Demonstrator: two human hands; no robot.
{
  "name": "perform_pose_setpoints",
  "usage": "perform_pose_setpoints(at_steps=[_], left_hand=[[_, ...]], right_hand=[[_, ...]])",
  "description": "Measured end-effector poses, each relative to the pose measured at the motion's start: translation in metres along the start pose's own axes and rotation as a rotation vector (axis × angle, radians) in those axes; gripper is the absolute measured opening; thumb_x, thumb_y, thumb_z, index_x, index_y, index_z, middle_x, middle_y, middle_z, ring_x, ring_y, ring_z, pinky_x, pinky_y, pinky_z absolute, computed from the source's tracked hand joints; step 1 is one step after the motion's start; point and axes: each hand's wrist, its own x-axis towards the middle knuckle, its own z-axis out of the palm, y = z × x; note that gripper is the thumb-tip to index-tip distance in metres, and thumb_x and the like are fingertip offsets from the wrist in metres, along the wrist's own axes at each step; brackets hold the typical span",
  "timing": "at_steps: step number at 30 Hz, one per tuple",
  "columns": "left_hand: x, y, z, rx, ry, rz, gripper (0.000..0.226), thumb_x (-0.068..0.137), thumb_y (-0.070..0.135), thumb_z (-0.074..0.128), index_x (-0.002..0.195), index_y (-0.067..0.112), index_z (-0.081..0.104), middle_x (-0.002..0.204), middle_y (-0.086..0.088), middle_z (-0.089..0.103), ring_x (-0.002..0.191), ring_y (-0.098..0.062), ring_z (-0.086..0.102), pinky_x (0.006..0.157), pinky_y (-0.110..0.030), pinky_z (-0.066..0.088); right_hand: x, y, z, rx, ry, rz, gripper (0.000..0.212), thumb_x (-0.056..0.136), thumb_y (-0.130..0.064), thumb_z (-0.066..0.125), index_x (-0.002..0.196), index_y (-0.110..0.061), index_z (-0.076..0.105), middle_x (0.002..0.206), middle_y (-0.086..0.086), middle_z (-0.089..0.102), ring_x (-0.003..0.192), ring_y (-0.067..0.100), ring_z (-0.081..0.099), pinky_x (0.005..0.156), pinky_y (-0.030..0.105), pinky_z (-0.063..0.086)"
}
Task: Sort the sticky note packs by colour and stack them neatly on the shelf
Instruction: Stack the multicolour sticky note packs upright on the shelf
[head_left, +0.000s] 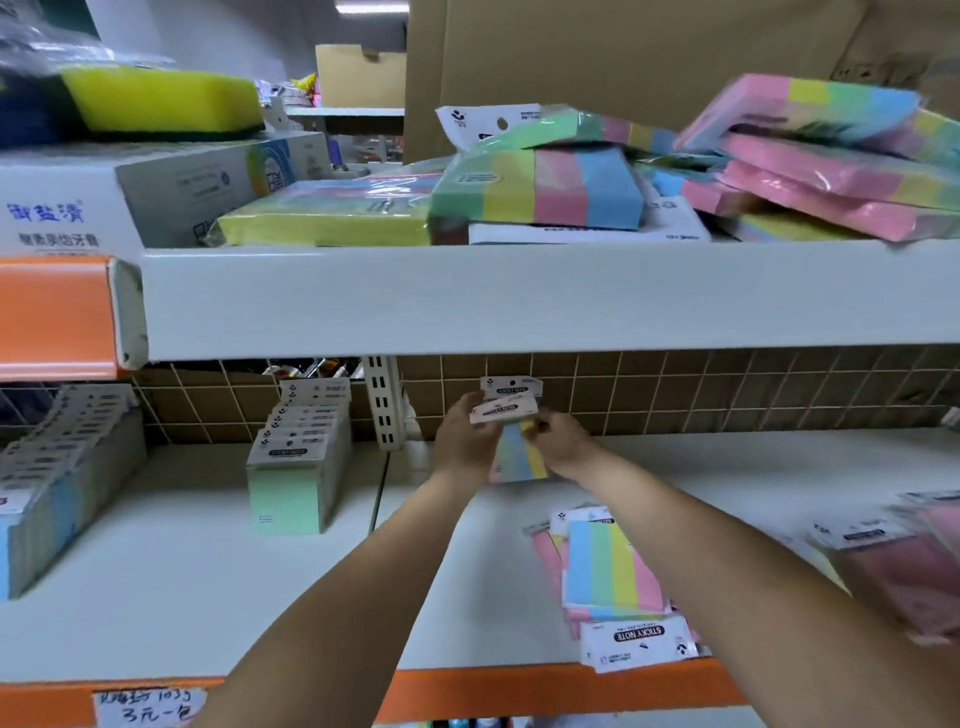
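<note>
**Both hands hold sticky note packs at the back of the lower shelf**

The left hand (464, 438) and the right hand (563, 444) meet near the back edge of the lower shelf (208, 571), just in front of the wire grid backing (727, 389). Between them they grip a striped pack (519, 457) with blue and yellow bands, standing upright, and the left hand's fingers curl round a small pink pack (504, 410) held across its top. A white header card (511, 385) rises behind the pink pack.

Toward the left of the lower shelf stands a row of green packs (291, 467), upright and lined from front to back. Another row of packs (47, 488) stands at the far left edge. Near the front edge on the right lies a loose stack of striped packs (613, 566), with a pink heap (904, 577) at the far right edge, blurred.

On the upper shelf (467, 301) more striped packs (540, 187) lie in an untidy pile, beside a yellow sponge (161, 101) resting on boxes at the left
</note>
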Motion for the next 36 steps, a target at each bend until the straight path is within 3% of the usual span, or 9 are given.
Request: perform_pose_setpoints(at_steps=[3,5,7,9,12,17,24,32,36], left_hand=[[0.006,-0.023,0.009,-0.149,0.012,-0.097,0.021,0.089,0.006,0.054,0.101,0.023,0.051,0.102,-0.004,0.066,0.082,-0.023,0.066,0.063,-0.026,0.054],[0.007,-0.032,0.012,-0.124,-0.038,-0.138,0.023,0.092,0.009,0.053,0.107,0.026,0.052,0.117,-0.010,0.065,0.102,-0.030,0.065,0.082,-0.033,0.055],[0.005,-0.038,0.013,0.064,-0.179,-0.176,0.035,0.099,0.015,0.046,0.133,0.022,0.048,0.134,-0.010,0.053,0.124,-0.030,0.053,0.101,-0.036,0.046],[0.004,-0.046,0.017,0.164,-0.198,-0.157,0.044,0.100,0.017,0.042,0.144,0.012,0.037,0.140,-0.009,0.048,0.127,-0.029,0.049,0.098,-0.030,0.043],[0.006,-0.055,0.025,0.291,-0.221,-0.118,0.049,0.092,0.026,0.042,0.141,0.026,0.039,0.133,-0.003,0.055,0.121,-0.029,0.052,0.078,-0.025,0.036],[0.001,-0.059,0.028,0.479,-0.204,-0.135,0.060,0.093,0.028,0.043,0.149,0.038,0.023,0.140,0.000,0.048,0.127,-0.025,0.045,0.098,-0.030,0.037],[0.004,-0.060,0.028,0.454,-0.226,-0.156,0.062,0.094,0.028,0.045,0.150,0.036,0.019,0.149,-0.002,0.035,0.139,-0.022,0.029,0.108,-0.029,0.024],[-0.001,-0.055,0.023,0.368,-0.231,-0.163,0.059,0.094,0.022,0.045,0.148,0.035,0.024,0.148,-0.003,0.036,0.140,-0.020,0.026,0.109,-0.025,0.021],[-0.007,-0.044,0.016,0.323,-0.266,-0.221,0.061,0.089,0.025,0.047,0.146,0.033,0.029,0.140,-0.003,0.046,0.131,-0.027,0.040,0.107,-0.030,0.034]], right_hand=[[0.015,0.011,0.010,0.004,0.018,-0.001,0.033,0.098,-0.013,0.049,0.130,-0.015,0.056,0.126,0.008,0.061,0.115,0.026,0.056,0.088,0.027,0.041],[0.025,0.016,0.014,-0.019,0.069,-0.018,0.031,0.098,-0.016,0.048,0.127,-0.014,0.058,0.128,0.012,0.061,0.116,0.030,0.057,0.086,0.028,0.042],[0.032,0.016,0.015,-0.028,0.123,-0.016,0.031,0.098,-0.014,0.047,0.126,-0.012,0.060,0.128,0.014,0.061,0.115,0.031,0.058,0.083,0.027,0.041],[0.036,0.014,0.012,-0.093,0.158,0.015,0.033,0.099,-0.016,0.045,0.130,-0.014,0.057,0.130,0.013,0.060,0.116,0.031,0.056,0.087,0.029,0.043],[0.040,0.018,0.010,-0.214,0.191,0.025,0.036,0.098,-0.015,0.044,0.132,-0.014,0.054,0.132,0.013,0.058,0.119,0.032,0.055,0.092,0.032,0.044],[0.045,0.023,0.013,-0.249,0.236,0.076,0.044,0.090,-0.019,0.063,0.128,-0.005,0.048,0.130,0.015,0.059,0.120,0.033,0.055,0.095,0.037,0.047],[0.046,0.026,0.018,-0.337,0.107,0.170,0.043,0.097,-0.038,0.052,0.126,-0.008,0.058,0.131,0.014,0.059,0.121,0.032,0.054,0.096,0.035,0.046],[0.048,0.026,0.019,-0.389,0.061,0.197,0.044,0.100,-0.040,0.044,0.128,-0.009,0.058,0.133,0.014,0.057,0.122,0.032,0.053,0.094,0.033,0.043],[0.041,0.024,0.016,-0.361,0.054,0.213,0.045,0.100,-0.039,0.046,0.130,-0.007,0.055,0.134,0.015,0.056,0.121,0.032,0.053,0.094,0.032,0.043]])
